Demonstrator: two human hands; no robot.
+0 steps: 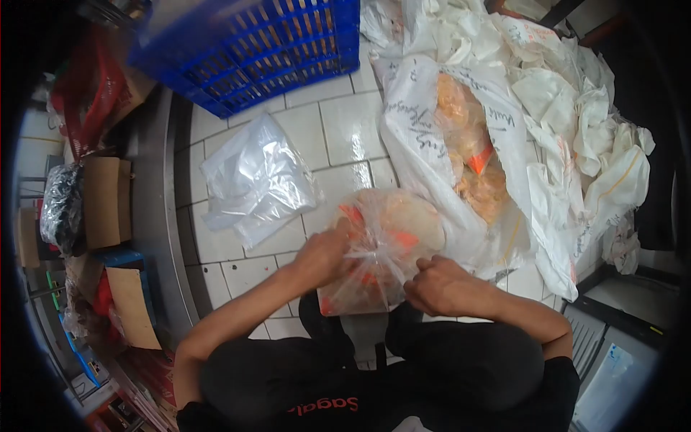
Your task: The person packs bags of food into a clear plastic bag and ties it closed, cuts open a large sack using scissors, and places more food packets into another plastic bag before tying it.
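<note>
In the head view a clear plastic bag (374, 277) with pale and orange-red contents stands on the floor between my knees. Its top is gathered into a twisted or knotted bunch at the middle. My left hand (325, 253) is closed on the bag's left side. On the other side my right hand (440, 286) makes a fist, its fingers pinching the plastic near the gathered part. What exactly the fingers grip is partly hidden. To the right lies a white woven sack (410, 119) with handwriting, split open over bagged orange-brown contents (471, 144).
Flat clear plastic bags (260, 176) lie on the white floor tiles (299, 119) at left. Behind them stands a blue crate (266, 54). Crumpled white sacks (561, 101) pile up at right. Cardboard boxes (108, 201) sit past a metal edge (170, 201) at far left.
</note>
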